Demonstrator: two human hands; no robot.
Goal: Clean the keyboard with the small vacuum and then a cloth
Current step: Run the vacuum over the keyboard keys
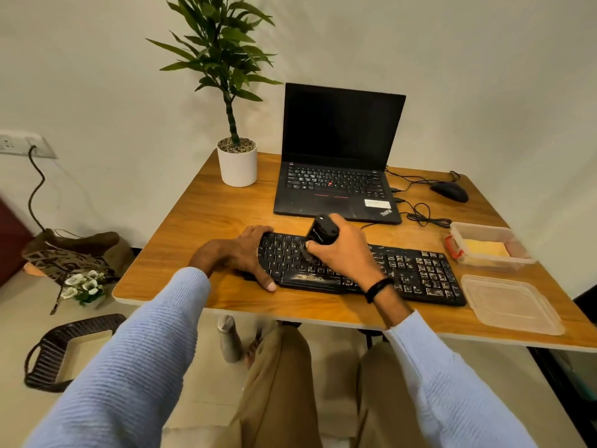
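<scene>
A black keyboard (416, 270) lies along the front of the wooden table (210, 215). My right hand (345, 250) grips a small black vacuum (321, 229) and holds it nose-down on the keys left of the keyboard's middle. My left hand (239, 253) clasps the keyboard's left end, fingers over the far edge and thumb on the near edge. A yellow cloth (484, 248) lies inside an open clear plastic box (458, 227) at the right of the table.
An open black laptop (339, 147) stands behind the keyboard, with a wired mouse (449, 190) and cables to its right. A potted plant (237, 163) is at the back left. The box lid (510, 305) lies at the front right. A bottle (229, 337) stands under the table.
</scene>
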